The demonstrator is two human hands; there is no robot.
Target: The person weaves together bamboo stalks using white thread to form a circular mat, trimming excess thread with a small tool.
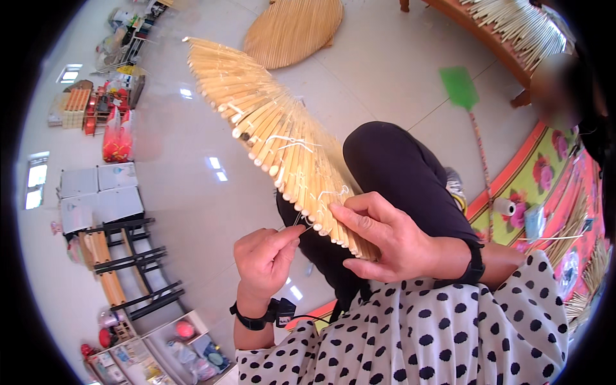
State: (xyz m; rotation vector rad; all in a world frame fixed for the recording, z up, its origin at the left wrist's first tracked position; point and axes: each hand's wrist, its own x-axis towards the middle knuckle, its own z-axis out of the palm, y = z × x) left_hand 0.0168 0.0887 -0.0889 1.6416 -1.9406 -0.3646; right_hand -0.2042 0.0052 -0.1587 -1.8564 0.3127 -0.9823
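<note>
A panel of pale plant stalks (282, 131), stitched together with white thread, is held tilted on edge over my lap. Its cut stalk ends face left, with loose thread loops lying across them. My right hand (388, 234) grips the panel's near end, thumb on the stalks and fingers beneath. At the left rim, my left hand (264, 258) is closed in a pinch close to the stalk ends. A thin thread or needle shows at its fingertips, too fine to tell which. The panel's back side is mostly hidden.
A round stalk mat (295, 32) lies on the tiled floor ahead. Right of my knees are a green fly swatter (461, 86), a floral mat (545, 170) with a white roll (505, 206) and loose stalks. A wooden table (507, 64) holds more stalks; a blurred person sits beside it.
</note>
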